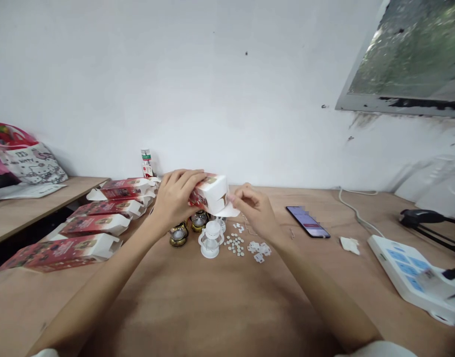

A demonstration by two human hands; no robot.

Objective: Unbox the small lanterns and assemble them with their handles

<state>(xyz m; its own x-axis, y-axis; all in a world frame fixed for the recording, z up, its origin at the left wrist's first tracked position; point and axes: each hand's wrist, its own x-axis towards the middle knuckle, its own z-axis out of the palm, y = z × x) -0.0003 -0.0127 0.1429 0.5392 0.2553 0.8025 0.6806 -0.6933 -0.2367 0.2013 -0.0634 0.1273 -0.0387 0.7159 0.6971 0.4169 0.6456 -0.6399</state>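
Note:
My left hand (177, 196) is wrapped round a red and white printed cardboard box (214, 191), held tilted above the table. At the box's right end, the thumb and fingers of my right hand (252, 203) pinch a white end flap (229, 210). Under the box stands a small white lantern (211, 243) with clear sides. Left of it are gold-coloured lanterns (179, 234), partly hidden by my left hand and the box. Small white round pieces (235, 244) and white plastic parts (259, 250) lie scattered to the lantern's right.
Several red boxes with raised flaps (86, 248) lie in a row at left. A small bottle (146, 163) stands by the wall. On the right are a phone (308, 221), a crumpled tissue (349, 245), a white power strip (409, 277) and a cable (357, 213). A bag (30, 161) sits far left.

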